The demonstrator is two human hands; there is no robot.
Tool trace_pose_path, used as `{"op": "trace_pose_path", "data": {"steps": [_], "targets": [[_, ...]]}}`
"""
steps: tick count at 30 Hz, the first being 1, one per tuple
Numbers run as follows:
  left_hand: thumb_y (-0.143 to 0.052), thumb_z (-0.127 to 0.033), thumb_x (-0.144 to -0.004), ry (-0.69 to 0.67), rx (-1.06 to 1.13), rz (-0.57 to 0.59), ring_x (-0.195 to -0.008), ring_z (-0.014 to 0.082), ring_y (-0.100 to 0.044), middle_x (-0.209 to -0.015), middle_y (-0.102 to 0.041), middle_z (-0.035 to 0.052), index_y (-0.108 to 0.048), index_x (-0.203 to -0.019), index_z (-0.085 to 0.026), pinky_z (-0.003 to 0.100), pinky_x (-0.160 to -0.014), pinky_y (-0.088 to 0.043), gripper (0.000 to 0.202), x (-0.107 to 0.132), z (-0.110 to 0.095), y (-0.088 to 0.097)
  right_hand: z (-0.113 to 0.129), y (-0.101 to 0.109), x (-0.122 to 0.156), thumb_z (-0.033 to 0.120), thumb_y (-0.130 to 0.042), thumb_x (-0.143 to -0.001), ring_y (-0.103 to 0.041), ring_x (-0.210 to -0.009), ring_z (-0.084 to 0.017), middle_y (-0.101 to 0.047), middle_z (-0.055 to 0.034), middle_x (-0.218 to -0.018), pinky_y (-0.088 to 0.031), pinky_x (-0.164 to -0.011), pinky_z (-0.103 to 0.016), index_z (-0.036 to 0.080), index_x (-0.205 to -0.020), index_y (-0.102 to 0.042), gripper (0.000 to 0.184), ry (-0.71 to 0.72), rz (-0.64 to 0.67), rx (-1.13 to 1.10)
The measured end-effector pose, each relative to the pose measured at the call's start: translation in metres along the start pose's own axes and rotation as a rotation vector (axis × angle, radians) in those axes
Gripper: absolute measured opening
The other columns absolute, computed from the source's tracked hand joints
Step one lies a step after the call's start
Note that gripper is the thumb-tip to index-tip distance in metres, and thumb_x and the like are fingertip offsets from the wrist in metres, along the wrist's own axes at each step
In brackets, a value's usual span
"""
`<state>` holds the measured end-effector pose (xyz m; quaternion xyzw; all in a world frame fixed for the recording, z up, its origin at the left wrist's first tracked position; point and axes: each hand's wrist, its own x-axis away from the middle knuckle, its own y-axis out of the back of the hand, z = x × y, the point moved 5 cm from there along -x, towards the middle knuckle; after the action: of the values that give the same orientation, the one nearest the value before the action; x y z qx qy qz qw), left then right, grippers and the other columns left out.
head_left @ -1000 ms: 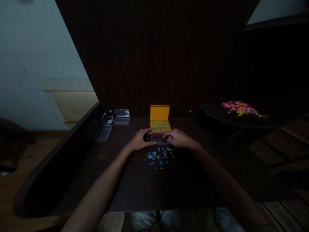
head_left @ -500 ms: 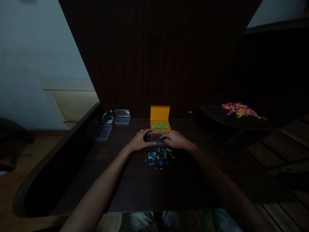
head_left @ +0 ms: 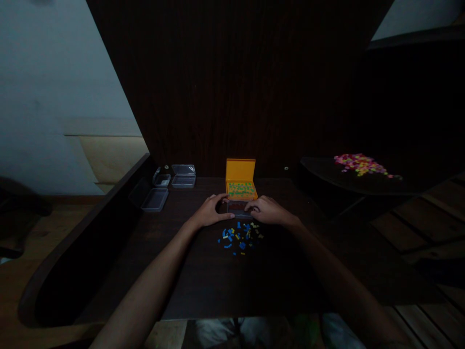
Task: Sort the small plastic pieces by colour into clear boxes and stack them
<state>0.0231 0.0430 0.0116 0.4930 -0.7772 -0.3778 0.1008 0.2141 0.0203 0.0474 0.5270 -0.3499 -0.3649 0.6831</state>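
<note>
A small clear plastic box (head_left: 238,213) sits on the dark desk, with some brownish-red pieces visible inside. My left hand (head_left: 210,211) grips the box's left end, thumb along the near edge and fingers at the far corner. My right hand (head_left: 267,211) is over the right end of the box with its fingers curled inward; whatever they pinch, if anything, is hidden. Just behind stands an open yellow case (head_left: 240,170) filled with green pieces. Scattered on the near side are small blue and yellow pieces (head_left: 241,237), apart from both hands.
Several open clear boxes stand to the left, among them a larger one (head_left: 155,200) and one by the back panel (head_left: 183,181). A pile of pink and yellow bits (head_left: 361,165) lies on a raised shelf (head_left: 316,169) at the right. A side wall (head_left: 87,237) bounds the desk's left.
My right hand has shifted slightly to the right, and its fingers have drawn back and curled more, exposing more of the box's inside. My left hand stays put.
</note>
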Motion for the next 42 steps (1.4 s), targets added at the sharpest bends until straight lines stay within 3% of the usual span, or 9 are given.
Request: {"op": "trace_pose_path", "data": {"steps": [6,14,18,21,23,27,32,36,42], "targets": [[-0.076,-0.054,-0.067,-0.003,0.006,-0.004,-0.108,0.0269,-0.058,-0.114,-0.065,0.0075,-0.050,-0.133,-0.020,0.041,-0.097,-0.045,0.078,0.000,0.001,-0.001,-0.002,-0.003,-0.001,0.019,-0.049,-0.080,-0.067,-0.092,-0.021,-0.074,-0.0037,-0.104,-0.047,-0.082,-0.029,0.025,-0.106,-0.074,0.036,-0.002,0.004,0.020],[-0.076,-0.055,-0.067,0.002,0.018,-0.003,-0.108,0.0265,-0.059,-0.114,-0.065,0.0072,-0.051,-0.131,-0.022,0.041,-0.098,-0.044,0.077,-0.001,0.002,-0.002,-0.001,0.006,0.001,0.019,-0.050,-0.080,-0.065,-0.080,-0.018,-0.074,-0.0030,-0.094,-0.044,-0.073,-0.026,0.023,-0.104,-0.073,0.033,0.000,-0.055,-0.038],[-0.076,-0.055,-0.066,-0.023,0.022,-0.006,-0.108,0.0268,-0.059,-0.114,-0.065,0.0085,-0.052,-0.130,-0.020,0.041,-0.098,-0.044,0.076,-0.002,0.002,-0.002,0.024,0.012,0.007,0.018,-0.052,-0.080,-0.061,-0.069,-0.014,-0.072,-0.0014,-0.081,-0.040,-0.066,-0.023,0.022,-0.099,-0.074,0.029,0.088,-0.093,-0.109],[-0.077,-0.050,-0.067,-0.046,0.018,-0.015,-0.107,0.0267,-0.059,-0.112,-0.066,0.0086,-0.053,-0.130,-0.019,0.041,-0.098,-0.044,0.074,-0.002,0.001,-0.001,0.057,0.005,0.013,0.021,-0.054,-0.082,-0.058,-0.064,-0.012,-0.070,0.0004,-0.074,-0.038,-0.063,-0.022,0.023,-0.099,-0.074,0.026,0.207,-0.017,-0.141],[-0.076,-0.049,-0.069,-0.056,0.016,-0.017,-0.107,0.0266,-0.059,-0.112,-0.066,0.0086,-0.052,-0.130,-0.018,0.041,-0.098,-0.044,0.073,-0.002,0.001,0.000,0.076,-0.005,0.017,0.024,-0.058,-0.082,-0.059,-0.067,-0.014,-0.070,-0.0003,-0.074,-0.037,-0.064,-0.023,0.024,-0.101,-0.073,0.024,0.275,0.070,-0.111],[-0.076,-0.049,-0.070,-0.059,0.012,-0.013,-0.108,0.0263,-0.059,-0.113,-0.067,0.0078,-0.052,-0.131,-0.019,0.040,-0.098,-0.043,0.072,-0.002,0.001,-0.001,0.095,-0.024,0.022,0.035,-0.061,-0.085,-0.062,-0.082,-0.019,-0.071,-0.0040,-0.084,-0.038,-0.073,-0.028,0.024,-0.099,-0.072,0.021,0.315,0.080,-0.059],[-0.077,-0.049,-0.068,-0.046,0.026,-0.016,-0.106,0.0256,-0.059,-0.112,-0.067,0.0077,-0.052,-0.130,-0.019,0.039,-0.097,-0.044,0.073,-0.002,0.000,-0.001,0.097,-0.041,0.022,0.041,-0.059,-0.088,-0.061,-0.097,-0.024,-0.070,-0.0081,-0.100,-0.039,-0.082,-0.033,0.024,-0.103,-0.070,0.025,0.284,0.090,-0.026],[-0.077,-0.050,-0.068,-0.035,0.020,-0.018,-0.107,0.0260,-0.059,-0.114,-0.066,0.0075,-0.053,-0.129,-0.020,0.040,-0.098,-0.044,0.072,-0.002,0.000,-0.001,0.100,-0.047,0.021,0.037,-0.056,-0.089,-0.062,-0.093,-0.023,-0.071,-0.0074,-0.095,-0.038,-0.080,-0.031,0.024,-0.098,-0.070,0.021,0.291,0.070,-0.022],[-0.076,-0.048,-0.069,-0.053,0.002,-0.018,-0.108,0.0265,-0.058,-0.114,-0.066,0.0083,-0.051,-0.131,-0.018,0.040,-0.098,-0.043,0.073,-0.003,0.003,-0.003,0.095,-0.027,0.020,0.028,-0.062,-0.083,-0.059,-0.078,-0.017,-0.069,-0.0038,-0.082,-0.036,-0.071,-0.026,0.022,-0.093,-0.072,0.015,0.301,-0.060,-0.079]]}}
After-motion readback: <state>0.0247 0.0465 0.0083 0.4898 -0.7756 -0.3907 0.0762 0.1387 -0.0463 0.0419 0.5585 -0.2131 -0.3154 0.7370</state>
